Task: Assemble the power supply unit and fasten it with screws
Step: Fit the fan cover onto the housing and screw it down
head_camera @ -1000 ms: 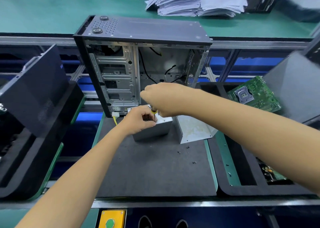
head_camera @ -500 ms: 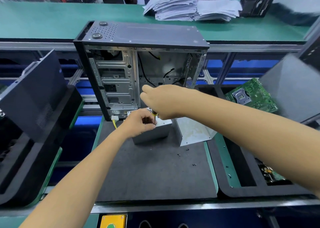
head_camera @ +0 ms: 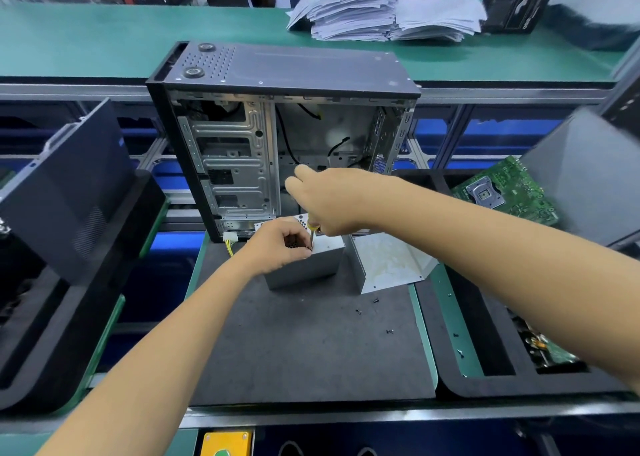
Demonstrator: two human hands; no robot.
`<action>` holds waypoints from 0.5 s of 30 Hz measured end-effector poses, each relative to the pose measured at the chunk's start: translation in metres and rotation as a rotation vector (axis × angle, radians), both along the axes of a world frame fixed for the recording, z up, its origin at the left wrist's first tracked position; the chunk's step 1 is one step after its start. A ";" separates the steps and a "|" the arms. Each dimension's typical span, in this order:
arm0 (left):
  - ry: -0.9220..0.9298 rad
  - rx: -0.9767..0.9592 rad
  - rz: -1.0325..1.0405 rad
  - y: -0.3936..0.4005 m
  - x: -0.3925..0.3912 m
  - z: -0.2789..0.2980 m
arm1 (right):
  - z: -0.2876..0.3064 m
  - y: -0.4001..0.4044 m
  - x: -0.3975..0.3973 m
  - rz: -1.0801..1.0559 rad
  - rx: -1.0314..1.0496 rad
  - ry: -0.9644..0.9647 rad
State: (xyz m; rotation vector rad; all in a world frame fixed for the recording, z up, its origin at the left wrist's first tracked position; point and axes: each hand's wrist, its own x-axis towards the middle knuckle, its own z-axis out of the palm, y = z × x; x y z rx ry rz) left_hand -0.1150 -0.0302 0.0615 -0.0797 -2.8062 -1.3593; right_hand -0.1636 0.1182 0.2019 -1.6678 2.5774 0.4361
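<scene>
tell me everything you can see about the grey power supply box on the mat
The grey sheet-metal power supply box stands on the dark foam mat, in front of the open black computer case and beside a bent grey metal cover. Yellow wires trail from its left. The left hand rests on its top; the right hand holds a yellow-handled screwdriver tip-down onto it.

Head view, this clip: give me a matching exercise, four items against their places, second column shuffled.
Items
1. power supply unit
2. green motherboard
3. stack of papers
4. loose screws

Places
A. on the green bench behind the case
B. scattered on the dark mat, to the right in front of the unit
C. under both hands, in front of the open case
D. leaning in the black tray on the right

Pairs: 1-C, 2-D, 3-A, 4-B
</scene>
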 end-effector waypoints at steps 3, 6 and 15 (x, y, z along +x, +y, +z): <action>0.026 -0.017 -0.004 0.001 0.001 0.000 | 0.004 -0.001 0.001 0.054 -0.006 -0.036; 0.013 -0.020 -0.010 0.001 0.001 0.000 | 0.004 -0.005 0.002 0.044 -0.052 -0.010; -0.036 0.000 0.030 0.002 0.000 -0.001 | -0.013 -0.006 0.001 0.099 -0.104 0.207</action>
